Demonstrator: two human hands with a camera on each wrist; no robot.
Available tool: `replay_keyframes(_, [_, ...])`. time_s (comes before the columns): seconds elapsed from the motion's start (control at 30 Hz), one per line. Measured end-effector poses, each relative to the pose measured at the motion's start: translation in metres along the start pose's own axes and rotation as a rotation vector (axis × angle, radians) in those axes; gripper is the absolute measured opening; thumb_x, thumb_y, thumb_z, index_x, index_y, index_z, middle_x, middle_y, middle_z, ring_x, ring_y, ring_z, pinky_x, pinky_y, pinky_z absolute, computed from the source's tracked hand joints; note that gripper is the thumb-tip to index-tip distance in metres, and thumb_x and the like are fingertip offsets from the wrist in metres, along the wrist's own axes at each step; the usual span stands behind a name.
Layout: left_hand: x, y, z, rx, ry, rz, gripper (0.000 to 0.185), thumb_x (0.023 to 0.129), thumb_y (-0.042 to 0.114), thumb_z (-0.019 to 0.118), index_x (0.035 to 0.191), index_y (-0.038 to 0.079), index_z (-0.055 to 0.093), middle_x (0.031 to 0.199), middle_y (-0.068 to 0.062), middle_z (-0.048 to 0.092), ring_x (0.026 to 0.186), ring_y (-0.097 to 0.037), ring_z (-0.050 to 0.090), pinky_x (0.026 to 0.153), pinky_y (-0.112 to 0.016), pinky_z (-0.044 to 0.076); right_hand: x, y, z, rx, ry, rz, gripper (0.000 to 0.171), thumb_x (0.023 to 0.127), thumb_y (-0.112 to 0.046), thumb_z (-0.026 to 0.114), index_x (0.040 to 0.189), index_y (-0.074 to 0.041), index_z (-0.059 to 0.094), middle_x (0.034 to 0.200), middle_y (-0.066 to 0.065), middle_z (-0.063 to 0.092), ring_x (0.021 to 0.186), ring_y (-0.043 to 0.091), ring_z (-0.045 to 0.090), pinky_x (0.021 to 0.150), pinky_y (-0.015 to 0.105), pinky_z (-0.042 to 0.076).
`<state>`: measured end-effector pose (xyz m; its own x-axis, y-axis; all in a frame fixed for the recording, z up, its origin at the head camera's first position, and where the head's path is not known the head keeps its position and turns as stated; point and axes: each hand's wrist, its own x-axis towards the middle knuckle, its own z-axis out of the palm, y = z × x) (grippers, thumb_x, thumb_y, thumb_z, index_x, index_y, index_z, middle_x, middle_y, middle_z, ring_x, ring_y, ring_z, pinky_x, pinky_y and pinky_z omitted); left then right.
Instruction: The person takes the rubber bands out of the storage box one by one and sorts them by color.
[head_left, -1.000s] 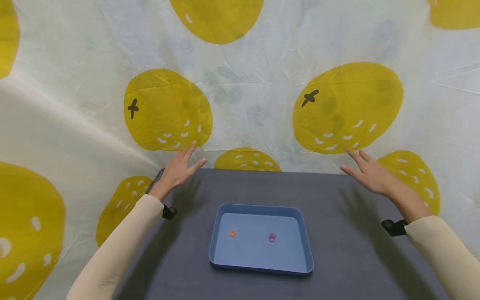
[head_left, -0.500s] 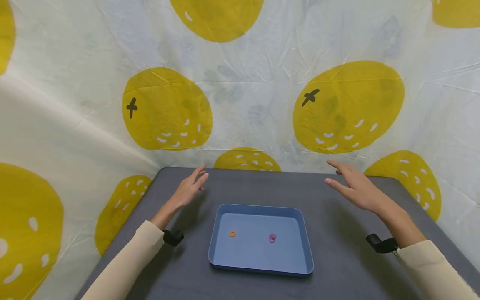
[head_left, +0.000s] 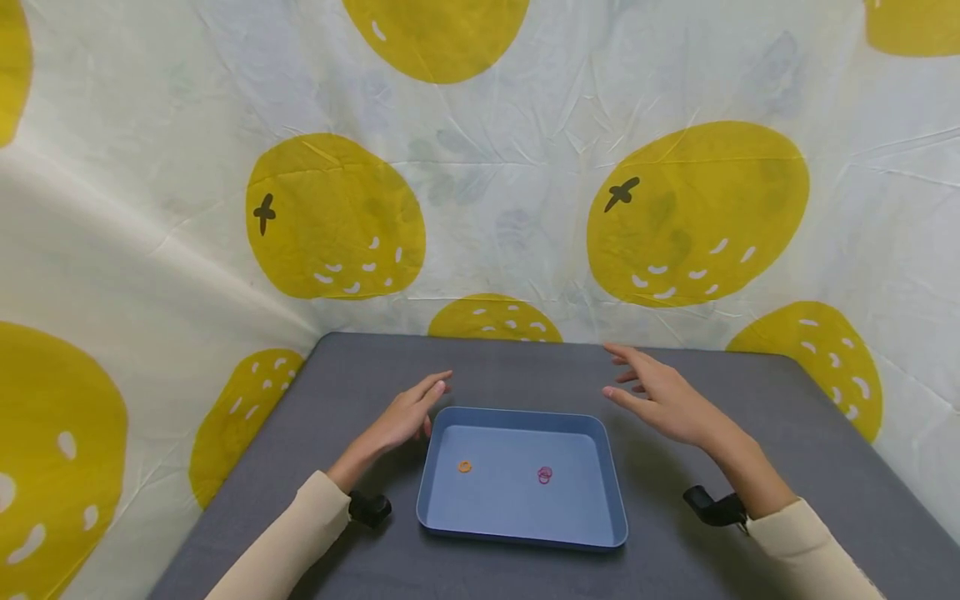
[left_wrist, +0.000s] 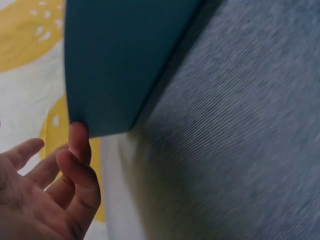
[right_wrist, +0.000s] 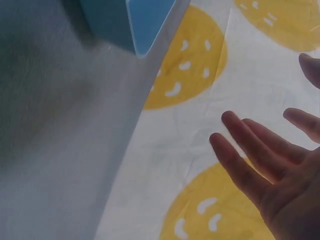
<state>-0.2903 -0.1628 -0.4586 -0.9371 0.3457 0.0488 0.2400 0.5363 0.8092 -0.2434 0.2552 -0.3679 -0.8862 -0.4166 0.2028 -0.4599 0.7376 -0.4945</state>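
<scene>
A shallow blue tray (head_left: pixel 502 512) lies on the dark grey table. In it are a small orange ring (head_left: pixel 465 467) on the left and a few thin magenta rings (head_left: pixel 544 475), bunched together, right of the middle. My left hand (head_left: pixel 401 418) is at the tray's far left corner, holding nothing, fingers loosely bent. In the left wrist view the fingertips of this hand (left_wrist: pixel 60 195) overlap the corner of the tray (left_wrist: pixel 117 70). Beyond the tray's right side my right hand (head_left: pixel 667 404) hovers with nothing in it, fingers spread and relaxed.
Dark grey cloth covers the table (head_left: pixel 525 371), and a white curtain (head_left: pixel 495 200) with large yellow fruit prints hangs behind it and at the sides. A black camera mount sits on each wrist, the right one (head_left: pixel 716 507) standing out toward the tray.
Both hands have come inward and down from the table's far corners toward the tray's two sides. The tray and the rings stay where they were.
</scene>
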Motion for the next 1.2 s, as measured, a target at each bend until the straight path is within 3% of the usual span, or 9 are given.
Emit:
replay_keyframes(0.17, [-0.002,-0.005,0.009,0.012,-0.021,-0.001,0.053,0.113,0.047,0.036,0.158,0.02,0.045,0.147,-0.01,0.062,0.058,-0.018,0.056,0.046,-0.035,0.049,0.002,-0.007,0.011,0.043,-0.01,-0.025,0.066,0.104,-0.034,0.064,0.159,-0.011,0.036,0.147,0.02,0.056,0.118,0.036,0.068,0.097,0.057,0.057])
replay_keyframes(0.43, [-0.008,-0.016,0.018,0.004,-0.093,-0.016,0.053,0.11,0.049,0.044,0.158,0.027,0.045,0.152,-0.008,0.056,0.054,-0.019,0.053,0.047,-0.037,0.052,0.009,-0.018,0.027,0.07,-0.049,-0.081,0.064,0.102,-0.029,0.068,0.157,-0.013,0.039,0.136,0.015,0.064,0.11,0.026,0.072,0.094,0.049,0.06])
replay_keyframes(0.63, [-0.008,-0.021,0.024,-0.032,-0.104,-0.007,0.05,0.112,0.047,0.04,0.158,0.028,0.045,0.159,-0.009,0.048,0.055,-0.021,0.056,0.047,-0.041,0.055,0.013,-0.025,0.033,0.085,-0.061,-0.087,0.064,0.102,-0.032,0.068,0.157,-0.014,0.041,0.134,0.013,0.066,0.109,0.023,0.072,0.093,0.046,0.061])
replay_keyframes(0.87, [-0.007,-0.025,0.027,-0.065,-0.113,-0.006,0.048,0.112,0.046,0.039,0.156,0.03,0.047,0.159,-0.011,0.048,0.079,-0.018,0.065,0.043,-0.04,0.052,0.019,-0.032,0.038,0.115,-0.095,-0.116,0.062,0.102,-0.028,0.067,0.156,-0.013,0.042,0.135,0.015,0.066,0.108,0.024,0.072,0.094,0.05,0.06])
replay_keyframes(1.1, [-0.005,-0.03,0.028,-0.105,-0.143,-0.014,0.047,0.113,0.043,0.037,0.157,0.031,0.046,0.156,-0.01,0.05,0.044,-0.018,0.05,0.042,-0.036,0.05,0.027,-0.04,0.043,0.143,-0.104,-0.133,0.058,0.102,-0.029,0.067,0.154,-0.014,0.045,0.134,0.013,0.066,0.107,0.023,0.073,0.094,0.048,0.06])
replay_keyframes(1.2, [-0.004,-0.033,0.029,-0.126,-0.146,-0.007,0.046,0.113,0.041,0.038,0.157,0.029,0.047,0.155,-0.012,0.051,0.04,-0.018,0.048,0.041,-0.037,0.049,0.031,-0.043,0.045,0.164,-0.117,-0.137,0.058,0.102,-0.028,0.068,0.154,-0.014,0.046,0.134,0.013,0.066,0.107,0.022,0.073,0.095,0.047,0.06])
